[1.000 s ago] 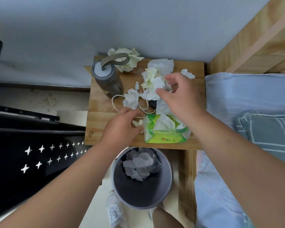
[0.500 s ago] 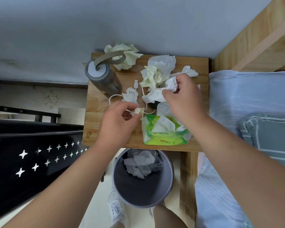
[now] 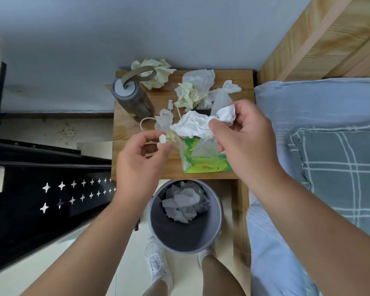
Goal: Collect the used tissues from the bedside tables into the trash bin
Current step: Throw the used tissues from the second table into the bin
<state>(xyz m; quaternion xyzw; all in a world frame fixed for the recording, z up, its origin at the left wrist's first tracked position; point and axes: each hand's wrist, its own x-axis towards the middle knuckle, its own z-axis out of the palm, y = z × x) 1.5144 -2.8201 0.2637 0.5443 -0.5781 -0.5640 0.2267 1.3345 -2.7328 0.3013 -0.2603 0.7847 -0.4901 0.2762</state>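
A crumpled white tissue (image 3: 192, 127) is gripped in the right hand (image 3: 246, 144), whose fingers and thumb are curled round its bunched end, while the rest of it trails out to the left over the table (image 3: 126, 133); a small tissue scrap (image 3: 162, 139) is pinched between the thumb and fingertips of the left hand (image 3: 140, 161), just beside that trailing end; whether the two pieces touch cannot be told; both hands are held over the near half of the table, and the green tissue pack (image 3: 203, 163) at the near edge is partly covered by the right hand; the grey trash bin (image 3: 219, 212) is set on the floor against the table's near edge, and several binned tissues (image 3: 182, 204) are seen lying inside it; more paper is left on the table: a little white wad (image 3: 165, 121) beside the white cable (image 3: 170, 104), a cream wad (image 3: 190, 96) heaped against a larger white sheet (image 3: 201, 76) toward the back, a twisted white piece (image 3: 231, 87) nearer the right edge, and a back cream wad (image 3: 158, 74) at the far edge behind the grey bottle (image 3: 135, 99); the table is flanked on the right by a bed (image 3: 308, 99) with a checked pillow (image 3: 340, 167), and on the left by a black panel (image 3: 51, 189) pierced with star shapes; a white shoe (image 3: 158, 263) is seen beneath the bin.
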